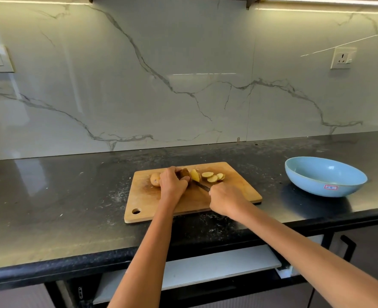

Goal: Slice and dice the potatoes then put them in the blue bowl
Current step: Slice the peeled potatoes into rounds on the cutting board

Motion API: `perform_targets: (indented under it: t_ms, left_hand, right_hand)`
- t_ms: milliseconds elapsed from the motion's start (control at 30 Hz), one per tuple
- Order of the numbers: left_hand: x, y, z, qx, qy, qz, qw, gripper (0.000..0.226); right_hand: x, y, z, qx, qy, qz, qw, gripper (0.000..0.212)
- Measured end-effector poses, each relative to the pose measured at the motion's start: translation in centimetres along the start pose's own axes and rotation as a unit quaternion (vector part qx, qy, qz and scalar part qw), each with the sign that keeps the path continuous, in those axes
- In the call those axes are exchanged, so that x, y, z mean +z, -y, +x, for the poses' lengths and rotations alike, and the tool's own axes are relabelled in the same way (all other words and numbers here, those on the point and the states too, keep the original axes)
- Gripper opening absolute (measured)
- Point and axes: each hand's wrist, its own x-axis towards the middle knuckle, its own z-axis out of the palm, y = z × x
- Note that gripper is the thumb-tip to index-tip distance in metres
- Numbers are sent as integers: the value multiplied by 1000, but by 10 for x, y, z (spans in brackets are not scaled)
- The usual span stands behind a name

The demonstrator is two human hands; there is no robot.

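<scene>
Centre of frame: left hand (172, 182) curled over the brown potato (184, 173) on the cutting board (152, 207), fingers clamped on it. Potato's long axis runs roughly left-right; cut face points right. Right hand (224, 200) grips the knife (200, 185) handle, blade angled up-left into the potato just beside the left fingers. Slices (212, 177) lie right of the blade. Whole potato (155, 179) left of left hand. Blue bowl (325, 176) on bench (50, 196), right, well apart.

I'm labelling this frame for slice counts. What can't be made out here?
- Head view: the left hand covers most of the potato being cut.
- The right hand hides the knife handle.
- Blue bowl label: too small to read.
</scene>
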Motion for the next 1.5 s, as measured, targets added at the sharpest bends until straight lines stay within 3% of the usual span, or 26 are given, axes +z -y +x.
perform_targets:
  t_ms: [233, 500, 700, 933, 1200, 1367, 1500]
  left_hand:
    - [-3, -1, 1, 6, 18, 0, 1000, 36]
    - [-4, -3, -1, 5, 9, -17, 1000, 30]
    - [-2, -4, -1, 0, 1, -34, 999, 25]
    - [-6, -1, -2, 40, 2, -41, 998, 17]
    - [-4, -4, -5, 29, -14, -32, 999, 20]
    - [-3, -2, -5, 23, -10, -34, 999, 23]
    - [-1, -3, -4, 8, -4, -5, 1000, 29]
  right_hand:
    - [-11, -15, 7, 28, -39, 48, 998, 25]
    - [-15, 20, 10, -18, -85, 50, 995, 28]
    - [-12, 31, 5, 1, -95, 64, 993, 28]
    - [-13, 46, 25, 8, -65, 97, 993, 28]
    - [-6, 44, 19, 15, -45, 73, 996, 28]
    - [-15, 51, 22, 21, 9, 61, 998, 38]
    - [-9, 35, 9, 13, 65, 25, 997, 14]
